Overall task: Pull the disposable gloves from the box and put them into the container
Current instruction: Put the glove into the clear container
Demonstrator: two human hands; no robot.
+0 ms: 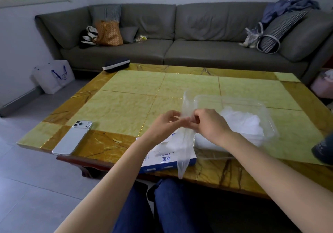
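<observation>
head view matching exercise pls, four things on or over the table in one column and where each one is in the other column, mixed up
Things
1 smartphone
2 dark glasses case
3 clear container
4 disposable glove

Places
a pinched between the left hand and the right hand
b near left corner of the table, cameras up
c far left edge of the table
d right of the glove box, heap of gloves inside

Pairs: 1-b, 2-c, 3-d, 4-a
</observation>
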